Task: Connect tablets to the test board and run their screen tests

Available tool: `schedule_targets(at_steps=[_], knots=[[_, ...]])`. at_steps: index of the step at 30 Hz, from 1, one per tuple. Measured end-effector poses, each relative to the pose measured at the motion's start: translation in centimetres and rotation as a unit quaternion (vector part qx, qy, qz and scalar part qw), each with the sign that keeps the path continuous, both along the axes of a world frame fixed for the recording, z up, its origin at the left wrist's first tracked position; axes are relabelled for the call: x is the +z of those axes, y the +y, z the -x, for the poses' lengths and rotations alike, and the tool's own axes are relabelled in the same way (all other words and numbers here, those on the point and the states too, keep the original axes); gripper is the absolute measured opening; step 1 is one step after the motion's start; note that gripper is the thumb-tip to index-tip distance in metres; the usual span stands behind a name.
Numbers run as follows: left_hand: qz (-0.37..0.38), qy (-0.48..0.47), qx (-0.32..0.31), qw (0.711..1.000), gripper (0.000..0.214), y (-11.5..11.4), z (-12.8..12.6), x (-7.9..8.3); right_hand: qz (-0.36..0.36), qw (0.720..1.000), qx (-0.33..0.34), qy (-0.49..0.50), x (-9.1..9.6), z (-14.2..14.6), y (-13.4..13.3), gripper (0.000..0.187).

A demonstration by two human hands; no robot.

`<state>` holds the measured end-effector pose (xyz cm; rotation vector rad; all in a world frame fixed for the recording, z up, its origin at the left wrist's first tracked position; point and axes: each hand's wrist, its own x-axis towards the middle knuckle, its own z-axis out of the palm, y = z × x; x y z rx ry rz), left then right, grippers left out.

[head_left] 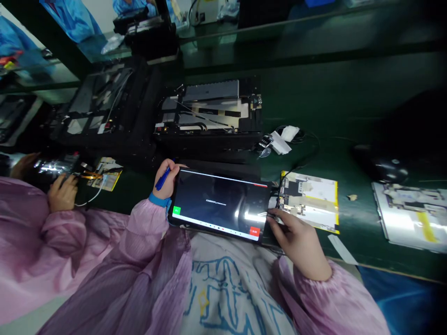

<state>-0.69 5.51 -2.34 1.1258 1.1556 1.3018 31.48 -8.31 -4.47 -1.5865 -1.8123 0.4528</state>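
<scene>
A lit tablet screen [220,200] is tilted in front of my body, showing a dark picture with a green box at lower left and a red box at lower right. My left hand [165,179] is closed on its upper left corner, and a blue pen [163,177] sits between the same fingers. At the right edge of the screen, my right hand [298,237] has thumb and forefinger pinched together; what lies between them is hidden. Just beyond those fingertips lies a circuit board with a white, yellow-edged battery pack [319,195], close to the screen's right side.
Black stacks of opened tablets [209,109] stand behind the screen, with more at left. Packets and a coiled cable [281,142] lie behind at right. A silver tablet body [412,216] is far right. A co-worker's hand [63,191] works at left beside another board [106,174].
</scene>
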Motion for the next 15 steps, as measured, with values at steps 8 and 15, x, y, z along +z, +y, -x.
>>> schedule_targets(at_steps=[8, 15], knots=[[0.006, -0.011, 0.009, 1.0, 0.034, 0.12, -0.27, 0.35, -0.02, 0.999, 0.017, -0.021, -0.12, -0.13, 0.13, 0.023], [0.008, -0.012, 0.012, 1.0, 0.034, 0.08, -0.35, 0.4, -0.012, 0.999, 0.019, -0.029, -0.43, -0.1, 0.07, 0.023]])
